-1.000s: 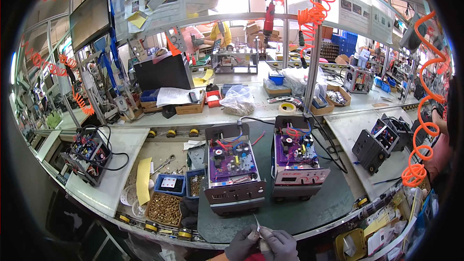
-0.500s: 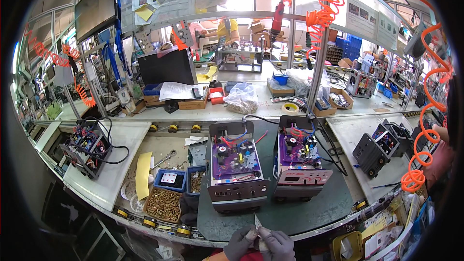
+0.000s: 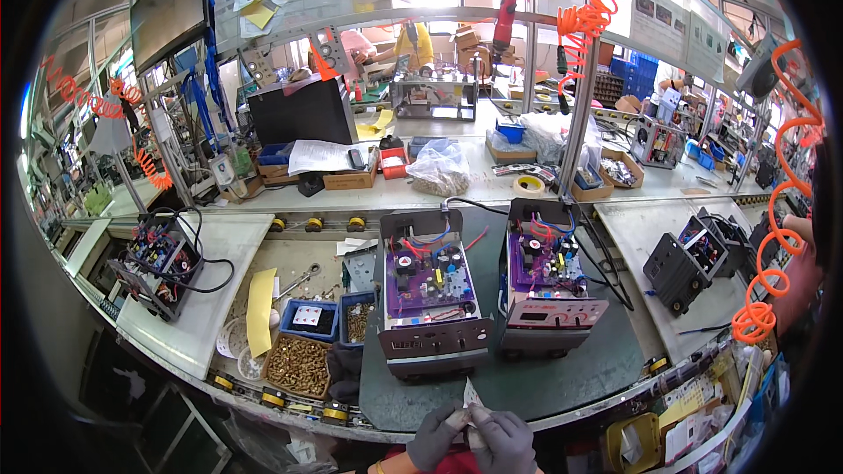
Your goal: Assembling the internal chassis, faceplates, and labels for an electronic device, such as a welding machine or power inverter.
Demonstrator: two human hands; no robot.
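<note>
The gloved left hand (image 3: 432, 441) and right hand (image 3: 505, 443) meet at the near edge of the bench, fingers closed, both pinching a small pale sheet (image 3: 472, 393). Its pointed tip rises between them, just in front of the left of two units. Neither hand touches a unit.

Beyond, on a green mat (image 3: 417, 408), the left unit (image 3: 435, 347) and the right unit (image 3: 551, 316) stand side by side, apart, uncovered, each showing a purple circuit board. To their left are brass parts (image 3: 299, 365), a blue bin (image 3: 309, 336), a strip of yellow paper (image 3: 261, 312) and a wrench (image 3: 303, 279). Farther left, another open unit (image 3: 156, 268) sits with a black cable; well to the right stands a dark unit (image 3: 672, 272).

On the bench behind are a tape roll (image 3: 529, 193), a clear bag (image 3: 439, 168) and a black panel (image 3: 303, 114). A red tool (image 3: 504, 22) hangs above. Farthest, a person in yellow (image 3: 423, 46) is partly visible.
</note>
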